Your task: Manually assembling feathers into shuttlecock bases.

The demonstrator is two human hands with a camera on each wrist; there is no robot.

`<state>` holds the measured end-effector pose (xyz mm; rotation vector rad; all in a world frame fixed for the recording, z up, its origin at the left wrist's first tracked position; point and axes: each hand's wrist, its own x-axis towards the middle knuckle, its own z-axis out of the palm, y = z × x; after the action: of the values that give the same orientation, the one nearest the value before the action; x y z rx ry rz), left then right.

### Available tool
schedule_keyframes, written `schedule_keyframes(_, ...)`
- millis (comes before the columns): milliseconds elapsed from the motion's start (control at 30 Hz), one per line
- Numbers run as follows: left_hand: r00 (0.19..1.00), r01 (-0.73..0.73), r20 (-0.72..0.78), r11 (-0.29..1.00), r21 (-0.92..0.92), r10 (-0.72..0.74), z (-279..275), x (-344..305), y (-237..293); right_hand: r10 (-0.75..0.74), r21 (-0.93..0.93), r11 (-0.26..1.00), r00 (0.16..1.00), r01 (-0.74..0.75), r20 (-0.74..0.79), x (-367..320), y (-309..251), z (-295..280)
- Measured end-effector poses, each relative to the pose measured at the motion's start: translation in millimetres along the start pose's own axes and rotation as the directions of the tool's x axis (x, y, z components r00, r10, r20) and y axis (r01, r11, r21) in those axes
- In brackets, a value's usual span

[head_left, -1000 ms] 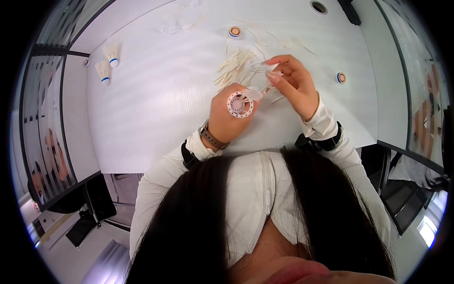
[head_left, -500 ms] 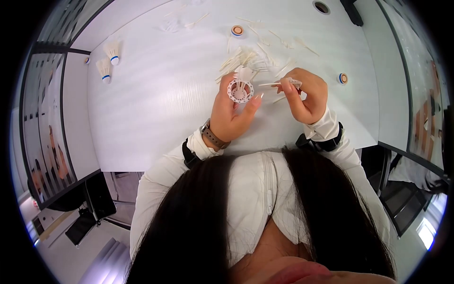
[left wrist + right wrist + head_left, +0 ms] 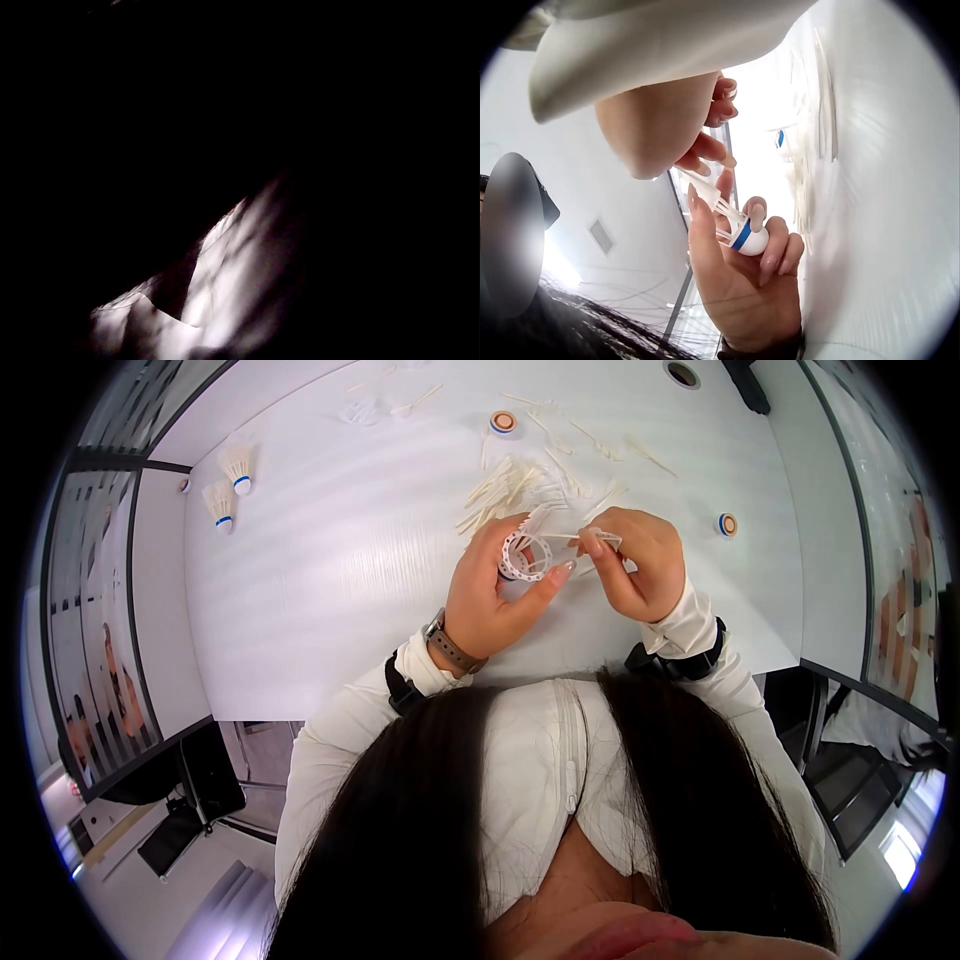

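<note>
My left hand [image 3: 480, 590] holds a partly built shuttlecock [image 3: 754, 241], with its white rounded base and blue band against the fingers in the right wrist view. In the head view the holed white ring [image 3: 508, 568] of the shuttlecock faces up. White feather pieces [image 3: 538, 518] stick up at its far side. Close to the ring, my right hand [image 3: 648, 565] pinches a loose white feather piece [image 3: 608, 540] between thumb and fingers. Its thin shaft points left, toward the ring. The left wrist view is mostly dark and shows no hand.
A heap of white feather pieces [image 3: 498, 492] lies beyond the hands, with more scattered behind it. Two round caps [image 3: 503, 422] with brown rings lie behind and right. Two whole shuttlecocks [image 3: 221, 508] sit at the left. Side panels [image 3: 830, 510] border the white table [image 3: 330, 610].
The right hand drew back from the pile side with a feather piece, then moved left toward the ring. The left hand turned and tilted the shuttlecock toward the right hand.
</note>
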<state>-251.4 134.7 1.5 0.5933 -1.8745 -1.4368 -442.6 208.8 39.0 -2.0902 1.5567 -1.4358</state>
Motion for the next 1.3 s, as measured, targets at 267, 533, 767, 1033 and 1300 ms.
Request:
schedule_keyframes(267,0.996,-0.088,0.02,0.992,0.094,0.087,-1.6,2.1,-3.0,-0.028,-0.057,0.998,0.998,0.032,0.062,2.7,-2.2,-3.6)
schedule_keyframes(533,0.999,0.022,-0.04,1.0,0.006,-0.021,1.0,0.5,-2.2,-0.029,-0.082,0.996,0.997,0.035,0.069,3.0,-3.4,-4.0)
schedule_keyframes(767,0.998,0.029,-0.051,0.999,0.043,-0.027,0.0,1.5,-3.8,-0.131,-0.174,0.973,0.982,0.154,0.134,4.9,-2.8,-4.2)
schedule_keyframes(1033,0.991,-0.106,-0.075,0.988,0.116,0.115,-0.3,5.2,-7.5,-0.205,-0.268,0.931,0.961,0.25,0.184,8.5,-6.4,-4.4)
schedule_keyframes(1300,0.994,-0.103,-0.028,0.979,0.179,0.11,-3.0,8.2,-2.2,-0.195,-0.281,0.928,0.961,0.245,0.195,9.0,-7.9,-5.7)
